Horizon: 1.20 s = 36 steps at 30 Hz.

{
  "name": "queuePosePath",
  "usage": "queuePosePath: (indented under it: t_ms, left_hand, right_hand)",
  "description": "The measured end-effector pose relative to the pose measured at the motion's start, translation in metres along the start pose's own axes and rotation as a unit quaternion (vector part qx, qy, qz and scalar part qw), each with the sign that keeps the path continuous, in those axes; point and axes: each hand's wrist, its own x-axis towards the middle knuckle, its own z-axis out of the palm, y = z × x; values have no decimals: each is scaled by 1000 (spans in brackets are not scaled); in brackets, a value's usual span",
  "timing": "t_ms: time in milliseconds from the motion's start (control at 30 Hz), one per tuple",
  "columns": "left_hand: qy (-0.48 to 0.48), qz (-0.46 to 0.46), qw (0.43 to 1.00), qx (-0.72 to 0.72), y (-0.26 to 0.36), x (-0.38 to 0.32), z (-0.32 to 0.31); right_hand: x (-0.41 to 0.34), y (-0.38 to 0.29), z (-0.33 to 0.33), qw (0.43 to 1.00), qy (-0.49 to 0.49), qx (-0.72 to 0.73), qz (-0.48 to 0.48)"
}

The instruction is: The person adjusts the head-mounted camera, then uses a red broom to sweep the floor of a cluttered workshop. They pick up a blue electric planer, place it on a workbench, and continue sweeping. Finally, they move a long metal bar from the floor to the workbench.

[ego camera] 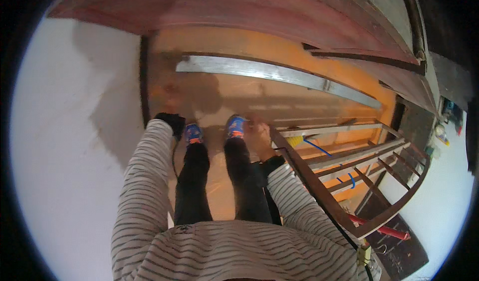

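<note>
My left hand [170,97] reaches forward from a black cuff, close to the white wall at the left. It is blurred and dark, so its fingers and anything in them cannot be made out. My right hand [264,140] is beside the near corner of a slatted wooden frame [314,183]. Blur hides whether it touches the frame or grips anything. Beyond both hands, a long flat pale-grey strip [254,69] lies across the orange floor [239,90]. My blue and orange shoes [235,127] stand on that floor between my hands.
A reddish panel [224,7] spans the far side. The white wall [67,112] rises at the left. Around the frame are a blue cord [317,147], a yellow object [295,141], a red tube [389,231] and a dark brown board [400,247].
</note>
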Motion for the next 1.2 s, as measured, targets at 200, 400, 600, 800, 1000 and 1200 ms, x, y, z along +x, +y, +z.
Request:
queuePosePath:
  t_ms: [200, 400, 600, 800, 1000, 1200]
  left_hand:
    - [23, -114, 992, -41, -99, 74, 48]
    - [42, -137, 987, -69, -130, 119, 89]
    - [58, -145, 985, -76, -148, 133, 100]
    - [72, -163, 980, -85, -142, 135, 90]
    - [108, -84, 980, -141, -141, 134, 89]
    - [-25, -99, 946, -307, -174, 125, 84]
  right_hand:
    - [13, 35, 33, 997, -39, 18, 68]
    - [16, 71, 79, 995, -21, 44, 83]
    - [15, 92, 101, 990, -20, 73, 115]
    - [8, 99, 109, 986, -47, 78, 137]
    - [9, 98, 108, 988, -61, 79, 121]
    - [12, 100, 112, 990, -58, 94, 92]
